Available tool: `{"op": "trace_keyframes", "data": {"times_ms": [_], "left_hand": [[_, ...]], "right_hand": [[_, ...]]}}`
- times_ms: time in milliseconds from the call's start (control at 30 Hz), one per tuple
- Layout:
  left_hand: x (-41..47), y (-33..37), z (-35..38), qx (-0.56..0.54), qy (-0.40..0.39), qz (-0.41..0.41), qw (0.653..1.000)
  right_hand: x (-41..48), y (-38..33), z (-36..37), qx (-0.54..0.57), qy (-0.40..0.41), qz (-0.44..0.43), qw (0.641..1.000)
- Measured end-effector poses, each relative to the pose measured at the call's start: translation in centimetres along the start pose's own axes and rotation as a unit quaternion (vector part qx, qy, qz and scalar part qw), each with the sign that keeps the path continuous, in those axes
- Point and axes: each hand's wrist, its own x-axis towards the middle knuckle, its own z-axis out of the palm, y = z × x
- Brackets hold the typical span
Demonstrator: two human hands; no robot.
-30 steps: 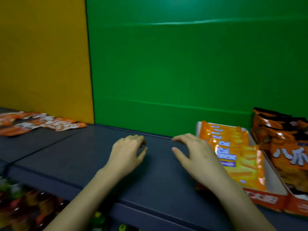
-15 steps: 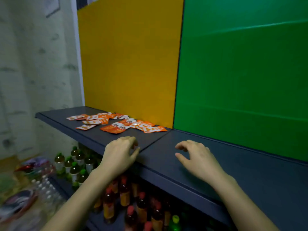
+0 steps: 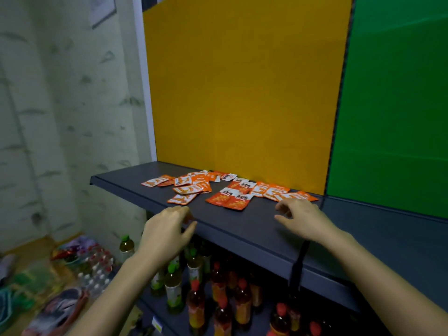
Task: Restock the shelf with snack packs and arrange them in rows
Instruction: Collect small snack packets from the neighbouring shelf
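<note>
The left hand (image 3: pixel 167 229), loosely curled and empty, hovers at the near edge of the shelf (image 3: pixel 242 226). Beyond it the snack packs (image 3: pixel 232 198) lie scattered flat (light, floppy, likely slick; best pinched by an edge). The right hand (image 3: pixel 303 219), relaxed and empty, sits just near of the rightmost packs.

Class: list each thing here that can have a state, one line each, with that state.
Snack packs: lying flat, scattered, not in rows.
Left hand: empty, fingers loosely curled.
Right hand: empty, fingers loosely curled.
Drink bottles: upright, capped, below the shelf.
</note>
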Motion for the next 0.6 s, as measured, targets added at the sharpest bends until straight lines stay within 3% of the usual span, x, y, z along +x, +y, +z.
{"op": "trace_keyframes", "data": {"times_ms": [233,433,600], "left_hand": [[4.3,-5.9,2.8,-0.014,-0.009,-0.015,1.0],[10.2,-8.8,6.5,-0.041,-0.018,0.004,0.999],[14.8,-10.7,9.1,-0.07,-0.01,0.031,0.997]], "right_hand": [[7.0,-3.1,2.9,-0.052,-0.025,0.003,0.998],[11.8,-4.0,5.0,-0.137,-0.081,0.063,0.985],[14.8,-5.2,5.8,-0.112,-0.115,0.107,0.981]]}}
